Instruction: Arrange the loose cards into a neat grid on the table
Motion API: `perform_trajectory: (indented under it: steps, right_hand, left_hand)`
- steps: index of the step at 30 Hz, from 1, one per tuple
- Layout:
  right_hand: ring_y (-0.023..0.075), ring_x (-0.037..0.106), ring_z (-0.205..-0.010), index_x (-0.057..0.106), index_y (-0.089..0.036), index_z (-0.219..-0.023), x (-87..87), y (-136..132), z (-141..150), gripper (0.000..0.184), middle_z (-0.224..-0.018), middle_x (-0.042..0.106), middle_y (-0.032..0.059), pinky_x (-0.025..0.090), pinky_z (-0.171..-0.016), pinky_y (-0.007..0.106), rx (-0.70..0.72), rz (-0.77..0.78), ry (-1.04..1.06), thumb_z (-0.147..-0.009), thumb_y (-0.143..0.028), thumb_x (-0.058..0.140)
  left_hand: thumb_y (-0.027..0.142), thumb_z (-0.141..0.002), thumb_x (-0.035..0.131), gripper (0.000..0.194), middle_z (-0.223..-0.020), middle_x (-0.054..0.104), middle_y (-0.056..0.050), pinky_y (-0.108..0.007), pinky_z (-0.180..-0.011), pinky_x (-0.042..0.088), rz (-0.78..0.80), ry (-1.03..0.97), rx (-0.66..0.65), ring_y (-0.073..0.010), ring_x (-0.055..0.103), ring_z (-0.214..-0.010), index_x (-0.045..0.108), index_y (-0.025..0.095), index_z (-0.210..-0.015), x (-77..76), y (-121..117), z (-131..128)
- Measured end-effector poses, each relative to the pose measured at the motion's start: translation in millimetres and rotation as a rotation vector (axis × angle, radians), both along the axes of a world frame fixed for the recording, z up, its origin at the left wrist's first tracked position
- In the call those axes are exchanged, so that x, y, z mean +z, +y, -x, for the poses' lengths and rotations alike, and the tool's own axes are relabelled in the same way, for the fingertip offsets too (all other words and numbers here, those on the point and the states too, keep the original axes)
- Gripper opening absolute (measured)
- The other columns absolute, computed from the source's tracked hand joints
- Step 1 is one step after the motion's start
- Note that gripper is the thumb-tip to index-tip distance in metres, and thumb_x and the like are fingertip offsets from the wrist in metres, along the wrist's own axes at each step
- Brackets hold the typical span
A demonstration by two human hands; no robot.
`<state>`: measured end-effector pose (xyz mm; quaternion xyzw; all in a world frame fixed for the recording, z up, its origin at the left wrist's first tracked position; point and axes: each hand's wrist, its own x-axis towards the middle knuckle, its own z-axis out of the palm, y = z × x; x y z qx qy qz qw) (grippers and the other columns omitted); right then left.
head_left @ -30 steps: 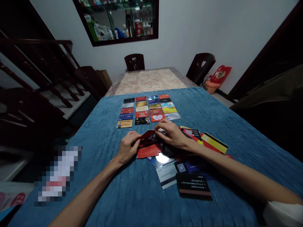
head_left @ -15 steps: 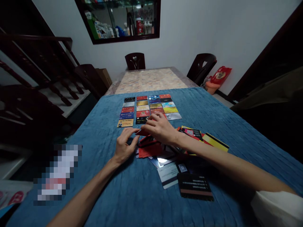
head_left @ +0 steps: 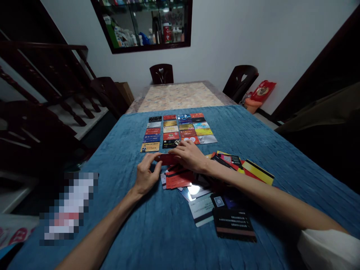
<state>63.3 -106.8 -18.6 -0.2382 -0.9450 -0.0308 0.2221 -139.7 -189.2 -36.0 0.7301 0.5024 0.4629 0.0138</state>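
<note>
Between my two hands is a dark red card (head_left: 166, 159), held up off the cloth. My left hand (head_left: 146, 173) pinches its left end between thumb and fingers. At its right end, the fingers of my right hand (head_left: 189, 154) close on the card. Just below lies a loose pile with a red card (head_left: 177, 179) on top, a silver striped card (head_left: 201, 210) and a black card (head_left: 234, 224). My right forearm hides part of this pile. Beyond my hands, several cards stand in neat columns, among them a gold card (head_left: 150, 147) and a blue card (head_left: 151, 138).
A blue cloth (head_left: 135, 232) covers the near part of the table, with the patterned tabletop (head_left: 180, 93) bare behind it. Right of my forearm lies a yellow striped card (head_left: 258, 171). Dark chairs (head_left: 161, 73) stand around the far end.
The dark red card has turned so more of its face shows. My right hand has shifted slightly down, uncovering a red and white card in the third column.
</note>
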Motion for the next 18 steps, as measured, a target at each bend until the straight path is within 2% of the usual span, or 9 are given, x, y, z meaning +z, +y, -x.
perform_trajectory:
  steps: [3, 7, 13, 18]
  right_hand:
    - [0.0241, 0.05, -0.097, 0.063, -0.02, -0.123, -3.8, 0, -3, 0.027, -0.101, 0.073, 0.0083, 0.028, -0.079, 0.036, -0.036, 0.024, -0.026, -0.097, -0.021, 0.054]
    - [0.0242, 0.05, -0.098, 0.06, -0.02, -0.128, -2.8, 1, -1, 0.031, -0.102, 0.072, 0.0093, 0.029, -0.081, 0.036, -0.053, -0.018, -0.047, -0.098, -0.021, 0.054]
    - [0.025, 0.049, -0.1, 0.059, -0.022, -0.13, -4.7, 5, 3, 0.033, -0.104, 0.068, 0.0099, 0.03, -0.083, 0.038, -0.056, -0.057, -0.123, -0.099, -0.022, 0.049]
    - [0.0259, 0.049, -0.103, 0.055, -0.023, -0.135, -10.8, 4, 0, 0.038, -0.11, 0.065, 0.0117, 0.031, -0.087, 0.04, -0.076, -0.066, -0.147, -0.098, -0.023, 0.05]
  left_hand:
    - [0.016, -0.088, 0.056, 0.029, -0.093, 0.069, -0.002, -0.029, -0.081, 0.055, 0.053, -0.004, 0.016, -0.0153, 0.068, -0.083, 0.062, 0.02, -0.116, -4.9, 2, 1]
    - [0.016, -0.086, 0.056, 0.037, -0.092, 0.068, -0.001, -0.029, -0.081, 0.055, 0.117, -0.012, 0.024, -0.0152, 0.067, -0.081, 0.059, 0.023, -0.123, -9.5, 5, 3]
    - [0.016, -0.087, 0.056, 0.033, -0.096, 0.07, -0.003, -0.033, -0.083, 0.054, 0.159, -0.005, 0.043, -0.018, 0.068, -0.086, 0.061, 0.023, -0.118, -16.7, 10, 9]
    - [0.014, -0.087, 0.054, 0.03, -0.099, 0.07, -0.004, -0.035, -0.083, 0.053, 0.164, 0.101, 0.078, -0.0201, 0.066, -0.089, 0.062, 0.022, -0.114, -20.3, 11, 10]
